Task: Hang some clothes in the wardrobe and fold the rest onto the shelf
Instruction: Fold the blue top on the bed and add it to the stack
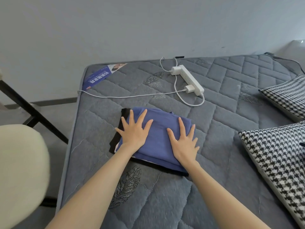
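A folded blue garment (160,129) lies on top of a folded black garment (123,115), whose edges stick out at the left and along the near side. The stack sits on the grey quilted mattress (222,113). My left hand (134,131) presses flat on the left part of the blue garment with fingers spread. On its right part my right hand (184,143) lies flat too, fingers straight and spread. Neither hand grips any cloth.
A white power strip (189,79) with two chargers and white cables (132,96) lies further back on the mattress. Two houndstooth pillows (279,161) lie at the right. A cream chair back (19,171) and black metal legs (33,111) stand left of the bed.
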